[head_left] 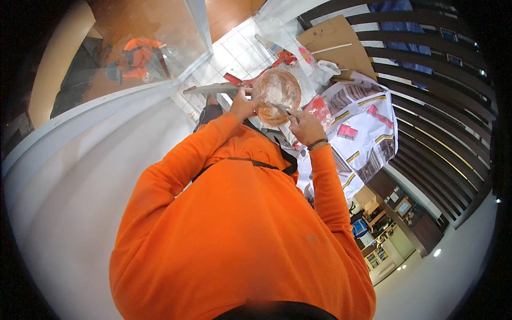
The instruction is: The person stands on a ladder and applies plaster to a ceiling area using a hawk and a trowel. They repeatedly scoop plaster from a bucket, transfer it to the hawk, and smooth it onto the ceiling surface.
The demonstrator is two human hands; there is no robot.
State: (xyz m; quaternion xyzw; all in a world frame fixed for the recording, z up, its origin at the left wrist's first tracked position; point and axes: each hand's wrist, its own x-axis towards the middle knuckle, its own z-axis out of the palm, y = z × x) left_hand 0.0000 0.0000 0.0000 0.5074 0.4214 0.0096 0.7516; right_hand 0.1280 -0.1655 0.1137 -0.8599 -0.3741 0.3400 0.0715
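A round, orange-tinted plastic bowl [277,88] smeared inside with whitish paste is in front of me. My left hand [244,105] is closed on its left rim, with the thumb at the edge. My right hand [308,127], a dark band at its wrist, is closed around a small putty knife [281,109] whose blade reaches into the bowl's near right part. Most of the handle is hidden in the fist. A long grey flat piece [213,88] extends left from beside my left hand; whether that hand also holds it I cannot tell.
Red pieces [287,57] lie beyond the bowl on white floor tiles [234,53]. At right are a printed white sheet [368,114], cardboard [341,45] and dark slats [426,69]. A pale-framed glass partition [122,32] with an orange reflection stands left, above a white wall [106,170].
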